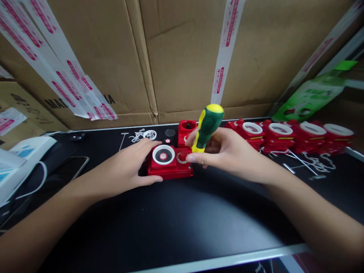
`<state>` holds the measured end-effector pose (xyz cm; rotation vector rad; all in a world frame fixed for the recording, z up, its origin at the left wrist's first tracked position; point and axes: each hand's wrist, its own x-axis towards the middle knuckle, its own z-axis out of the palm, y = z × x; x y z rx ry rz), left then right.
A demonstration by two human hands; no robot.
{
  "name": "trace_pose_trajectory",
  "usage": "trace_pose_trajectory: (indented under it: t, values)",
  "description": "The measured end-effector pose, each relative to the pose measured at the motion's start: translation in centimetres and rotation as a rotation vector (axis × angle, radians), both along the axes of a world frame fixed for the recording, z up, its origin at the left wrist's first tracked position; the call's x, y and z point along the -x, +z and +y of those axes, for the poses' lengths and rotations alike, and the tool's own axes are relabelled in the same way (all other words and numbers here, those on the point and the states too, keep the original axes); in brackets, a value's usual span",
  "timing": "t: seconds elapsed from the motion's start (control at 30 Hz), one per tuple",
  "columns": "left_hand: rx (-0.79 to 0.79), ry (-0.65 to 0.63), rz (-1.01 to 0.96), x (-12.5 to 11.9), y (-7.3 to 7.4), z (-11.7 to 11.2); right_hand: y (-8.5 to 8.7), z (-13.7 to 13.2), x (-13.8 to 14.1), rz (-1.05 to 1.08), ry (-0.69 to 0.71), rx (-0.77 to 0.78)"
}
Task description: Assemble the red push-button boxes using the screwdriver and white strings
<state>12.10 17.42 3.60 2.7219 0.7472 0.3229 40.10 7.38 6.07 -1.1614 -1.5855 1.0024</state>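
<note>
A red plastic housing [170, 167] with a white ring and a black disc lies on the black table [176, 220]. My left hand [129, 168] grips its left side, thumb along the front edge and fingers on top. My right hand [224, 151] is closed around a green and yellow screwdriver [207, 127], held nearly upright with its tip down at the housing's right part. The tip itself is hidden by my fingers. A second red part [186, 131] stands just behind the housing.
A row of several red housings with white rings [284, 134] lines the back right. Loose white springs and metal pins [309, 165] lie in front of them. Cardboard boxes [182, 57] form the back wall. A phone [72, 168] and white boxes [19, 159] are at left.
</note>
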Motion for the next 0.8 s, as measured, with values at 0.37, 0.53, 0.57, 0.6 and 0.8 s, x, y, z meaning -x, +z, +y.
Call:
trace_pose_trajectory:
  t: [0.37, 0.53, 0.57, 0.6, 0.8]
  values:
    - [0.109, 0.004, -0.067, 0.1, 0.1, 0.0, 0.5, -0.1, -0.2, 0.067, 0.020, 0.069]
    - [0.090, -0.003, -0.049, 0.0, 0.2, 0.0, 1.0, -0.4, -0.6, 0.082, 0.132, 0.091]
    - [0.094, -0.005, -0.045, 0.0, 0.3, -0.1, 1.0, -0.5, -0.6, 0.082, 0.166, 0.100]
    - [0.100, -0.006, -0.041, -0.1, 0.3, -0.1, 1.1, -0.6, -0.7, 0.077, 0.197, 0.105]
    - [0.093, 0.008, -0.039, -0.3, 0.3, -0.2, 1.0, -0.6, -0.5, -0.028, 0.113, 0.035]
